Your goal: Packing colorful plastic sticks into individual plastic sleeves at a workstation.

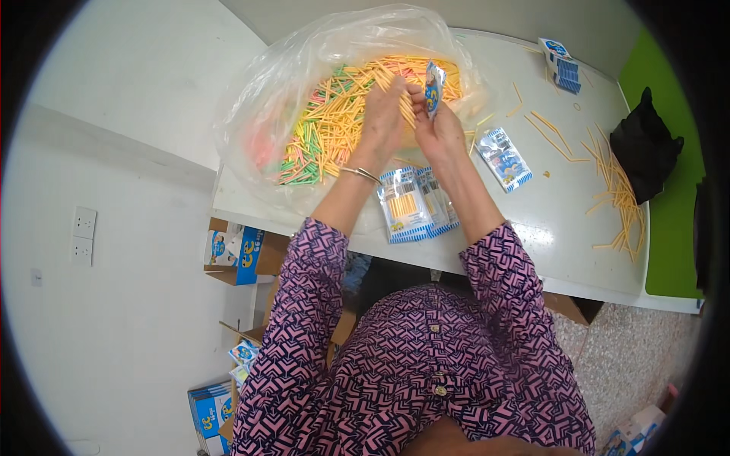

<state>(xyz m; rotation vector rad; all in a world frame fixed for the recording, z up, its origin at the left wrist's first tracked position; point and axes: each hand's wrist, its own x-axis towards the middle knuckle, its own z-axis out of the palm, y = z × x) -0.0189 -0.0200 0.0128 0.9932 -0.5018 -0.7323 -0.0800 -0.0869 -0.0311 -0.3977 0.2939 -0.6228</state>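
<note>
My left hand (382,118) is closed on a small bunch of thin yellow sticks (406,106), over the loose sticks in a big clear plastic bag (365,26). Close beside it, my right hand (442,137) grips a small blue-and-white packet (434,90) held upright, its fingertips near the bunch. Inside the bag lies a heap of yellow, green and pink sticks (346,106). Nearer to me, by the table's front edge, overlapping flat packets (407,205) show yellow sticks through a clear window. Another flat packet (505,159) lies right of my right wrist.
Loose yellow sticks (620,205) are scattered at the table's right, beside a crumpled black bag (646,144) and a green panel (673,197). A stack of packets (561,64) stands at the back right. Below the table's left edge sit cardboard boxes (242,254).
</note>
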